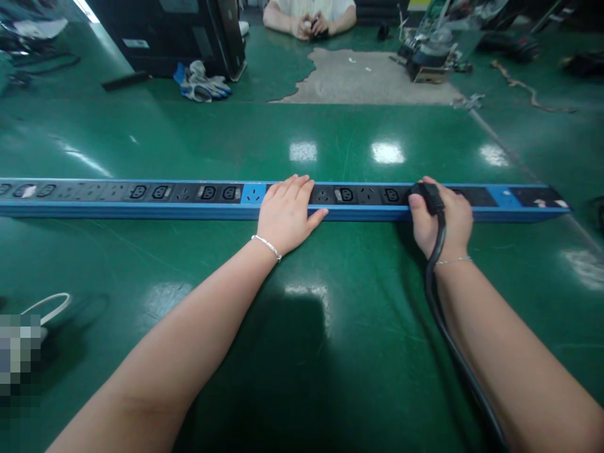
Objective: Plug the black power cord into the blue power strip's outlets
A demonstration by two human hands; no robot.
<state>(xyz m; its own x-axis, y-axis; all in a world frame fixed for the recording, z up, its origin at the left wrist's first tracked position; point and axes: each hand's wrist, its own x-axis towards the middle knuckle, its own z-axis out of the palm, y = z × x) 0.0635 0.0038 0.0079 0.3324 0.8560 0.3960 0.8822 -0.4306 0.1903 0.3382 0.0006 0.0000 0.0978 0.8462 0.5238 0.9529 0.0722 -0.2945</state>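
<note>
Stretching from nine o'clock to three across my view, the power strip lies on the green table, a long, straight bar with blue edges and a mostly dark face. Its sockets run in a row, some with rounded outlines, others flat with slanted slots; one bright blue panel sits just beside my left grip. That grip is unclosed, fingers side by side over the strip, thumb pointing to three o'clock, hiding what is beneath.

Near three o'clock my right grip is clamped on a black plug at the strip; plug and fingers block the socket there, so I cannot tell whether it is seated. A smooth, thick black cable bends from it past my wrist toward five o'clock. A silvery bracelet rings my left wrist.

Farther out, the glossy tabletop shows a ragged-edged grey patch at one o'clock, with jumbled clutter at half past one and a twisted, pale brown strand at two. Around half past ten stands a boxy black case, crumpled white-and-blue gloves at its foot. At twelve, another person's hands hold something too small to make out.
</note>
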